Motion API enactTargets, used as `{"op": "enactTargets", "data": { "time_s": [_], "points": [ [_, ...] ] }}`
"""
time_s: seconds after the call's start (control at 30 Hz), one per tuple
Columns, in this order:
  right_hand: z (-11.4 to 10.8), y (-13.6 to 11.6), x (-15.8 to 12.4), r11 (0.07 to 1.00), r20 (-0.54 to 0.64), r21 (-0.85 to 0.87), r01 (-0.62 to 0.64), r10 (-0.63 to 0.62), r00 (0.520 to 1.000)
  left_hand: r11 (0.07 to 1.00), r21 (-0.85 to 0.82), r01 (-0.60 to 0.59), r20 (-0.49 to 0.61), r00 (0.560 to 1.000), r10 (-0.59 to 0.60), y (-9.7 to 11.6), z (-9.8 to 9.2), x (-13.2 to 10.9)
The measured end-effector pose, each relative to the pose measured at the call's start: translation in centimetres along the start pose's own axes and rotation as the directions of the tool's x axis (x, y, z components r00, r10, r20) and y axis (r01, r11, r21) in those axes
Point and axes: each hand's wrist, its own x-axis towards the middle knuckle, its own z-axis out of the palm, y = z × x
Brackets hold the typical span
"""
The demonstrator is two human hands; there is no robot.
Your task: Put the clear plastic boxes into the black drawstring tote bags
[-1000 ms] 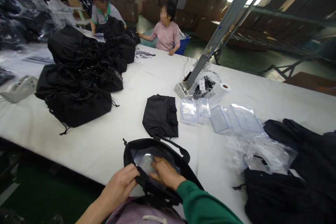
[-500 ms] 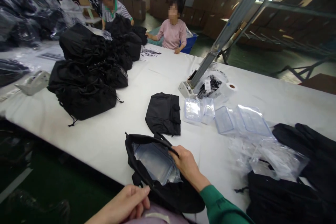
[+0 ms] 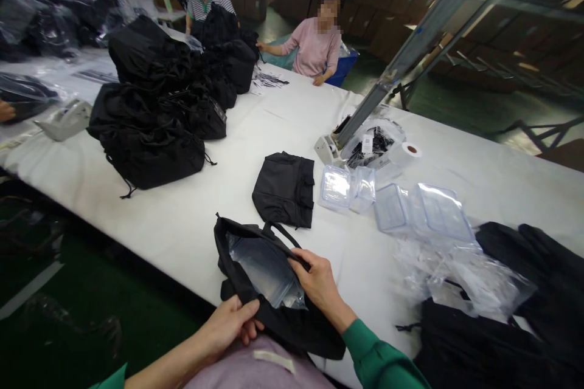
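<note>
Both hands gripping black bag [image 3: 274,310], clear pouch [image 3: 264,267] inside, white label [image 3: 367,144] seemingly unreadable

left hand [image 3: 230,322] now gripping bag [image 3: 255,279] edge

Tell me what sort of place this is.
Probably a factory packing floor: black bags piled on a long white table, stacked cardboard cartons behind, and seated co-workers handling goods.

Bare table [image 3: 219,194] btwn bag piles [image 3: 150,134]
</note>
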Motion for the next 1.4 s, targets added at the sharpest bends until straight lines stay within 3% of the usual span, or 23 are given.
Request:
{"op": "enactTargets", "data": {
  "time_s": [0.2, 0.33, 0.47, 0.97, 1.23, 1.4],
  "points": [
    [1.4, -1.3, -2.1, 0.991, 0.265, 0.134, -0.012, -0.025, 0.964, 0.986, 0.118, -0.118, 0.016, 0.993, 0.117, 0.1, 0.3, 0.8],
    [1.7, -1.1, -2.7, 0.986, 0.349, 0.16, -0.047, -0.012, 0.937, 0.971, 0.181, -0.155, 0.008, 0.988, 0.156, 0.2, 0.7, 1.3],
    [1.6, -0.9, -2.7, 0.987, 0.359, 0.158, -0.043, -0.017, 0.933, 0.971, 0.173, -0.166, -0.003, 0.986, 0.169, -0.3, 0.8, 1.7],
    [0.8, -1.8, -3.4, 0.986, 0.405, 0.015, 0.166, -0.158, 0.9, 0.989, 0.069, -0.131, -0.04, 0.99, 0.134, 0.0, 1.2, 1.7],
    [1.8, -2.2, -4.0, 0.943, 0.44, -0.23, 0.241, -0.12, 0.89, 0.966, 0.227, -0.122, -0.08, 0.986, 0.143, -0.2, 1.2, 2.3],
    [3.0, -0.6, -4.8, 0.92, 0.339, -0.273, 0.281, -0.181, 0.923, 0.936, 0.335, -0.112, -0.091, 0.984, 0.151, 1.6, 1.4, 2.3]
  ]
}}
